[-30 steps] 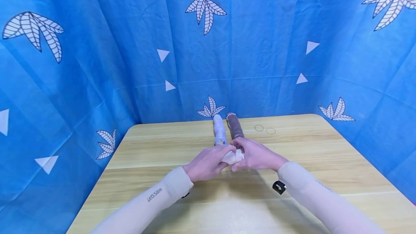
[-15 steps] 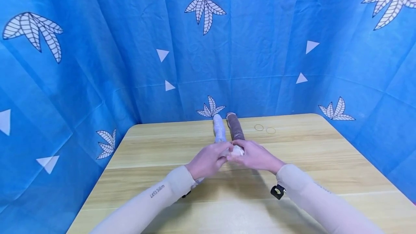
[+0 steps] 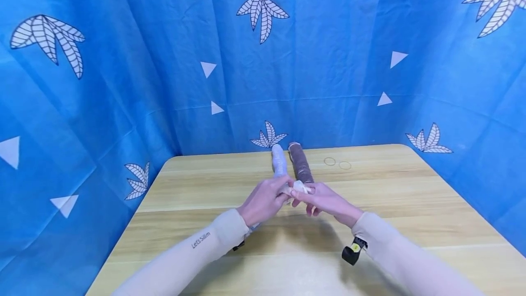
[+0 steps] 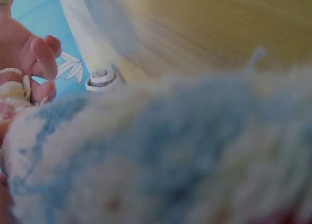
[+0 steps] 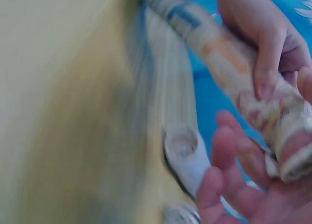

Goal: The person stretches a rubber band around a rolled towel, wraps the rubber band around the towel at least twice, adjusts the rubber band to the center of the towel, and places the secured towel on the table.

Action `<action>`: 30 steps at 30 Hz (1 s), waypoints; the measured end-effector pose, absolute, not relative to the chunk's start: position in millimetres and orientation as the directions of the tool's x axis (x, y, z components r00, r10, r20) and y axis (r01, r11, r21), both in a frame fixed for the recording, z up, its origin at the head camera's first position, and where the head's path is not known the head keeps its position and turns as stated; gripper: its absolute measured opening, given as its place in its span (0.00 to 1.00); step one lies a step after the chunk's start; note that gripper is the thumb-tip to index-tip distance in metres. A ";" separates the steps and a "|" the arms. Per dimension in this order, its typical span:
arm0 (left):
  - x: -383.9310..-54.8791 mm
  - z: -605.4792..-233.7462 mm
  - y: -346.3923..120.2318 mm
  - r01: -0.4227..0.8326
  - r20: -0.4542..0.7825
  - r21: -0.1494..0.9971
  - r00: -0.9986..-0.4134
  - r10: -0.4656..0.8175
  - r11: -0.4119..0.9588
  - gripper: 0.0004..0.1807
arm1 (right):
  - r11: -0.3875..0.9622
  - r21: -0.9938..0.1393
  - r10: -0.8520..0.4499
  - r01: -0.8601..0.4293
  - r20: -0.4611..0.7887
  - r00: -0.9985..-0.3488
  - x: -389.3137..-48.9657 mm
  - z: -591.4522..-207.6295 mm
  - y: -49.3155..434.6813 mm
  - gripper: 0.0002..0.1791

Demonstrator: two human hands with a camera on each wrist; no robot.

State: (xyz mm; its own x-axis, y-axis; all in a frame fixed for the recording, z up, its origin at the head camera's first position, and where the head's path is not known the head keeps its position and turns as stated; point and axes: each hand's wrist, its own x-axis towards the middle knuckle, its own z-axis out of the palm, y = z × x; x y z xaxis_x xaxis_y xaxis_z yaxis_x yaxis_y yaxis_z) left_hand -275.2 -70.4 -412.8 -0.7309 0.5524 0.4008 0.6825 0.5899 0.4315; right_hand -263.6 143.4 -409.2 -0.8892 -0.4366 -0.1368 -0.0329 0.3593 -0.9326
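My left hand (image 3: 263,202) grips a rolled towel, thumb along its side. The towel roll (image 5: 226,63) is cream with blue and orange patches, and it fills much of the left wrist view. At its far end is my right hand (image 3: 330,202), its fingers spread loosely around the rolled end in the right wrist view. A thin reddish line, like a rubber band (image 5: 257,144), runs from the right fingers to the roll. Behind the hands lie a lavender towel roll (image 3: 279,161) and a dark brown towel roll (image 3: 301,163), side by side.
Two thin rubber bands lie at the back right of the wooden table (image 3: 197,186), one band (image 3: 329,165) left of the other band (image 3: 345,169). A blue patterned curtain (image 3: 320,58) hangs along the back and sides.
My right hand has loosened from around the roll's end, its lower fingers now spread downward and its wrist turned. The left hand keeps its grip; the roll's end is slightly more exposed.
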 end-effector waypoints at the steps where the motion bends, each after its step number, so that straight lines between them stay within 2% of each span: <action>1: -275.0 -412.7 -70.2 0.681 0.411 0.424 -0.732 0.544 0.596 0.05 | 0.315 -0.949 -0.439 -0.007 -0.140 -0.888 -262.2 -409.8 142.1 0.27; 5: -274.1 -411.3 -70.6 0.677 0.438 0.405 -0.734 0.519 0.615 0.05 | 0.180 -0.979 -0.425 0.100 -0.169 -0.889 -256.2 -411.5 135.5 0.29; 10: -273.9 -411.5 -72.4 0.633 0.433 0.441 -0.771 0.467 0.636 0.10 | 0.144 -0.983 -0.361 0.117 -0.162 -0.918 -249.1 -412.6 128.7 0.28; 17: -276.2 -409.9 -73.1 0.608 0.459 0.485 -0.789 0.409 0.629 0.11 | 0.227 -0.973 -0.294 -0.029 -0.040 -0.955 -240.3 -413.9 123.9 0.25; 23: -280.0 -406.3 -78.6 0.535 0.417 0.602 -0.844 0.338 0.593 0.09 | 0.331 -0.916 -0.357 -0.226 0.101 -0.929 -231.9 -422.2 126.6 0.18; 26: -279.0 -404.7 -79.9 0.522 0.410 0.637 -0.853 0.324 0.568 0.11 | 0.318 -0.921 -0.426 -0.226 0.074 -0.901 -233.5 -417.7 126.2 0.18; 30: -271.7 -398.7 -76.1 0.525 0.415 0.685 -0.851 0.323 0.505 0.11 | 0.315 -0.942 -0.504 -0.118 -0.061 -0.862 -239.1 -410.1 128.2 0.19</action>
State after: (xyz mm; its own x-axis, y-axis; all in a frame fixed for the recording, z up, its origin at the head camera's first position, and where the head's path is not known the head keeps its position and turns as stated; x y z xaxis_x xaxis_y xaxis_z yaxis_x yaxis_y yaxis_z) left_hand -271.7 -76.1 -398.7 -0.8509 0.3228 0.4145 0.5252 0.5054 0.6846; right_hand -239.1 128.2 -410.1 -0.8616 -0.5039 -0.0611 -0.1176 0.3152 -0.9417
